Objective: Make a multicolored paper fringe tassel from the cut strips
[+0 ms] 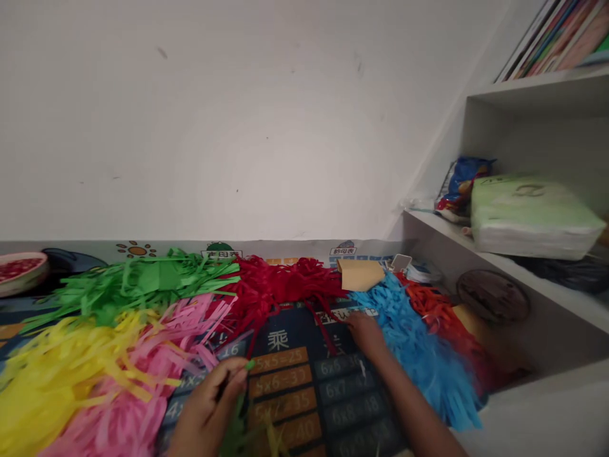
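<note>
My left hand (212,403) is closed in a pinch at the lower middle, with a small green tip of a strip (250,365) showing between thumb and finger. Blurred green and yellow strips hang below it. Further right, my right hand (365,333) reaches over the mat, its fingers drawn together beside the loose ends of the red strips (280,279); what they hold is hidden. Bundles of pink strips (190,324), yellow strips (52,374) and green strips (152,279) lie on the left. Blue strips (419,343) and orange-red strips (438,317) lie on the right.
The dark mat (278,343) is printed with times tables. A brown paper piece (361,274) rests by the red bundle. At far left stands a bowl (21,273) with red contents. White shelving (514,298) on the right holds a green tissue pack (533,216) and snack bag (464,184).
</note>
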Demonstrator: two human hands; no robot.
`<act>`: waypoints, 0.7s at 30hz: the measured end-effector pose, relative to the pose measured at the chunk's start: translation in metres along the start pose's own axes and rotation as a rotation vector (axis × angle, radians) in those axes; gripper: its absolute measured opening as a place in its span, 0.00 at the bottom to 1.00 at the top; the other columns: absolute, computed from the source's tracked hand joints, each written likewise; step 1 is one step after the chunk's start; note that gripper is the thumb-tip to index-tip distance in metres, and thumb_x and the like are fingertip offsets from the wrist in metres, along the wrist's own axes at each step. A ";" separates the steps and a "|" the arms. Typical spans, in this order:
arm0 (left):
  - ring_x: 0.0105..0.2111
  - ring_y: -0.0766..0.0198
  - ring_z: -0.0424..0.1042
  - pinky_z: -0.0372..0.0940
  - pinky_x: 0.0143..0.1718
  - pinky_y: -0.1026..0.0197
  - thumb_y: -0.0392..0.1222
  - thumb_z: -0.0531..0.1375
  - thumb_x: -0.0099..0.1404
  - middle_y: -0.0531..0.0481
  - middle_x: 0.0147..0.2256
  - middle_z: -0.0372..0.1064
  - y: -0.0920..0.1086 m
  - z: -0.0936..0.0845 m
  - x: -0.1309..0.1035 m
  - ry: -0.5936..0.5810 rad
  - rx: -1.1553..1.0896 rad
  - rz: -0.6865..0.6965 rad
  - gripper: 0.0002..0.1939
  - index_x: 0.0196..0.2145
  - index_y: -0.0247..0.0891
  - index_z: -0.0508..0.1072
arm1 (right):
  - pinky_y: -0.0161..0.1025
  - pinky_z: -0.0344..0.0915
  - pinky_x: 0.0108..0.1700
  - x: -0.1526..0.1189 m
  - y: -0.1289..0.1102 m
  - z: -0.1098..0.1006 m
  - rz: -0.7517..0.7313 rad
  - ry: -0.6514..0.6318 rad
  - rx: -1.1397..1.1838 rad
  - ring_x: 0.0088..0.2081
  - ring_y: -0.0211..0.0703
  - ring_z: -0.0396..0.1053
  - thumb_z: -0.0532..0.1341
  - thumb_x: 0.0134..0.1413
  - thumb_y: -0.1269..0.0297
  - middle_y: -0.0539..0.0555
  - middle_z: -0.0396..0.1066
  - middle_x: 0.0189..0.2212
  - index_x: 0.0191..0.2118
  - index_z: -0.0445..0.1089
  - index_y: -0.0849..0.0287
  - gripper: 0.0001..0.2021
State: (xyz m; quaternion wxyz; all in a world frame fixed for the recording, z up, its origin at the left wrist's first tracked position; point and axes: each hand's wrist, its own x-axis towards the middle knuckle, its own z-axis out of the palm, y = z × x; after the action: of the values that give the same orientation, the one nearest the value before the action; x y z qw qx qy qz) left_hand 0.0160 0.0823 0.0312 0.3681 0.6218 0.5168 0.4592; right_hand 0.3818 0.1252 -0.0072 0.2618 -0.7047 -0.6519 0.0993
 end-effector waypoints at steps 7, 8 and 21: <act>0.24 0.63 0.71 0.66 0.26 0.64 0.49 0.57 0.61 0.53 0.22 0.72 0.002 0.029 -0.007 -0.068 0.043 0.066 0.13 0.29 0.39 0.76 | 0.45 0.63 0.47 -0.036 -0.050 0.005 -0.085 0.027 0.132 0.43 0.51 0.70 0.59 0.56 0.66 0.58 0.75 0.37 0.35 0.77 0.57 0.08; 0.25 0.62 0.72 0.66 0.27 0.64 0.47 0.57 0.61 0.52 0.23 0.73 0.004 0.032 -0.009 -0.078 0.035 0.092 0.12 0.29 0.39 0.76 | 0.43 0.64 0.46 -0.048 -0.066 0.011 -0.088 0.004 0.251 0.42 0.49 0.71 0.59 0.56 0.63 0.56 0.75 0.38 0.36 0.76 0.56 0.08; 0.30 0.62 0.74 0.66 0.33 0.65 0.39 0.58 0.61 0.51 0.29 0.77 0.007 0.034 -0.026 -0.089 0.082 0.124 0.07 0.31 0.41 0.78 | 0.37 0.67 0.33 -0.104 -0.160 0.061 0.416 -0.036 1.247 0.29 0.46 0.70 0.72 0.34 0.57 0.52 0.74 0.24 0.25 0.77 0.57 0.11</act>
State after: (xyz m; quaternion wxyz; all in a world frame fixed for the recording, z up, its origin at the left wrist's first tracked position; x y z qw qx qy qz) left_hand 0.0492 0.0564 0.0228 0.3356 0.6870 0.4789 0.4313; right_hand 0.2000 0.0409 0.0005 0.5855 -0.5305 -0.3265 0.5188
